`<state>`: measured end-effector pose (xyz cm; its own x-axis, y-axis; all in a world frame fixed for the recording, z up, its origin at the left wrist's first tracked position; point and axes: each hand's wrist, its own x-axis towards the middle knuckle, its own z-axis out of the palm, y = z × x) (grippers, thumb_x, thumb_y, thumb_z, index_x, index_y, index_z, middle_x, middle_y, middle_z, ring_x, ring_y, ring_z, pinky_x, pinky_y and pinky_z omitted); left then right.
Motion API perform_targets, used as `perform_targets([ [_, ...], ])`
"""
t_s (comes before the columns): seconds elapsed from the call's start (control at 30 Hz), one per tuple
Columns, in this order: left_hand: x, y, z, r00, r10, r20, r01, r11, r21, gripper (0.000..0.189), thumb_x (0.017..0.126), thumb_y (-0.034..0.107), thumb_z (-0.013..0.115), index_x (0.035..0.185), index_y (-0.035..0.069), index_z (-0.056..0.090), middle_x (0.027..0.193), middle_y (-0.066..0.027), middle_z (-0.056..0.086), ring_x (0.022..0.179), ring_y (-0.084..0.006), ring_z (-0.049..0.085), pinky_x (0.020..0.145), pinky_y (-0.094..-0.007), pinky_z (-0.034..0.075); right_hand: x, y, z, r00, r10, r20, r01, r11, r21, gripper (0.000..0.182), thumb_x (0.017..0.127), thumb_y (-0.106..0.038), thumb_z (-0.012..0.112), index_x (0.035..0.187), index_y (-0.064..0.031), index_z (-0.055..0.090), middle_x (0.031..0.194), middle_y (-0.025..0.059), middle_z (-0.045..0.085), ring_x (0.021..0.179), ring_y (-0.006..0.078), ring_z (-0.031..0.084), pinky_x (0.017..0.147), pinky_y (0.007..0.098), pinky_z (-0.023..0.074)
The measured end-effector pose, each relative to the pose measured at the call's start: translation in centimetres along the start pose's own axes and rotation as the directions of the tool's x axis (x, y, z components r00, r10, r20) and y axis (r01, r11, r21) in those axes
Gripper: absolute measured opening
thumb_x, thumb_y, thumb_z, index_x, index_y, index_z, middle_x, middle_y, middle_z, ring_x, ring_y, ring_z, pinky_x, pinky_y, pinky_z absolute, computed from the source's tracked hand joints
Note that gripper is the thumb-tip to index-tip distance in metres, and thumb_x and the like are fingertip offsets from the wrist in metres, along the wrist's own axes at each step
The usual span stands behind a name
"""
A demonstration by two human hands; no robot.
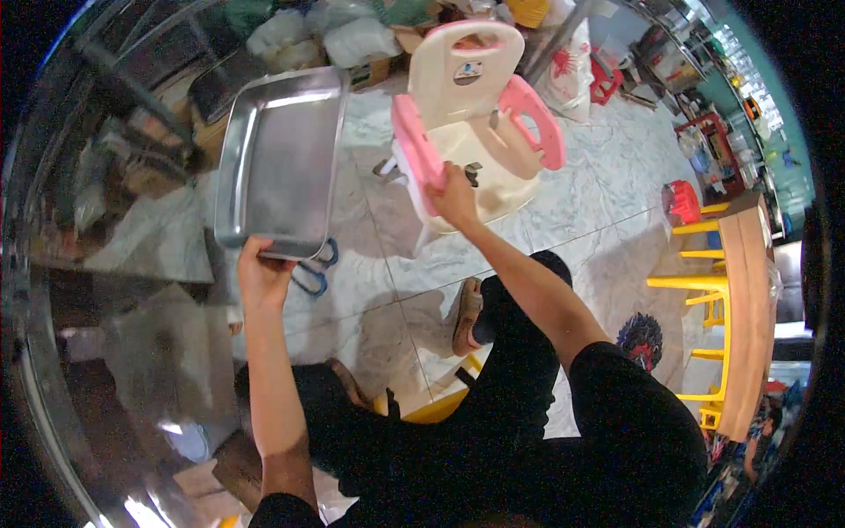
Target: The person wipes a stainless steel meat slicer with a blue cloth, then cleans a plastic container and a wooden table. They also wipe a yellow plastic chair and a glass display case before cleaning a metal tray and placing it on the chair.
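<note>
My left hand point(264, 274) grips the near rim of a rectangular stainless steel tray point(287, 158), which is tilted so that its inside faces me. Just below the tray's near right corner show two blue loop handles point(313, 277), like those of scissors; the rest of them is hidden. My right hand point(455, 201) is closed around the front of the left pink armrest of a cream plastic child's booster chair point(475, 82). The chair stands upright, with a dark buckle point(471, 173) on its seat and a round sticker on its backrest.
Bags and boxes point(360, 43) crowd the far side of the marbled tile floor point(422, 290). At right are a wooden-topped table point(746, 317) with yellow legs, a red plastic stool point(681, 201) and a dark spiky object point(640, 340). A glass-sided case point(132, 369) borders the left.
</note>
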<state>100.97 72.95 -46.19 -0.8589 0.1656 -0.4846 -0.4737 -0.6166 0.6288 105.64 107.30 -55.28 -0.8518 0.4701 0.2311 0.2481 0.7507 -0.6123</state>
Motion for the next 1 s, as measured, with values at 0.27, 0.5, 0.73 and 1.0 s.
perform_targets([
  [0.27, -10.9, 0.0, -2.3, 0.995, 0.090, -0.047, -0.089, 0.996, 0.024, 0.031, 0.077, 0.010, 0.056, 0.108, 0.005, 0.050, 0.092, -0.0066, 0.056, 0.085, -0.0216, 0.061, 0.068, -0.0386, 0.055, -13.8, -14.1, 4.6, 0.975, -0.065, 0.212, 0.016, 0.973, 0.228, 0.052, 0.077, -0.023, 0.065, 0.124, -0.0098, 0.046, 0.110, 0.0168, 0.049, 0.090, 0.0422, 0.058, 0.075, 0.0498, 0.0493],
  [0.5, -20.4, -0.9, -6.1, 0.991, -0.011, -0.132, 0.023, 0.996, 0.088, 0.027, 0.080, 0.011, 0.055, 0.106, 0.002, 0.053, 0.098, -0.0110, 0.062, 0.088, -0.0265, 0.062, 0.079, -0.0430, 0.052, -27.0, -12.3, 10.7, 0.818, -0.191, 0.543, -0.124, 0.863, 0.489, 0.049, 0.084, -0.028, 0.059, 0.128, -0.0104, 0.045, 0.122, 0.0139, 0.048, 0.102, 0.0366, 0.054, 0.086, 0.0464, 0.0457],
  [0.73, -22.6, -2.6, -7.3, 0.995, -0.037, -0.090, 0.055, 0.978, 0.201, 0.032, 0.080, 0.011, 0.057, 0.111, 0.003, 0.051, 0.093, -0.0088, 0.062, 0.080, -0.0242, 0.065, 0.070, -0.0430, 0.057, -27.3, -9.9, 7.8, 0.387, 0.017, 0.922, -0.918, 0.101, 0.383, 0.048, 0.091, -0.033, 0.052, 0.133, -0.0106, 0.042, 0.130, 0.0108, 0.047, 0.115, 0.0306, 0.049, 0.097, 0.0439, 0.0406],
  [1.0, -18.4, -4.6, -7.9, 0.979, -0.154, -0.136, 0.203, 0.835, 0.511, 0.045, 0.079, 0.025, 0.063, 0.119, 0.008, 0.053, 0.106, -0.0116, 0.060, 0.091, -0.0286, 0.060, 0.063, -0.0537, 0.054, -17.6, -9.1, -9.1, 0.437, -0.010, 0.899, -0.895, -0.100, 0.434, 0.046, 0.091, -0.038, 0.048, 0.126, -0.0079, 0.047, 0.121, 0.0116, 0.054, 0.109, 0.0305, 0.052, 0.087, 0.0515, 0.0464],
])
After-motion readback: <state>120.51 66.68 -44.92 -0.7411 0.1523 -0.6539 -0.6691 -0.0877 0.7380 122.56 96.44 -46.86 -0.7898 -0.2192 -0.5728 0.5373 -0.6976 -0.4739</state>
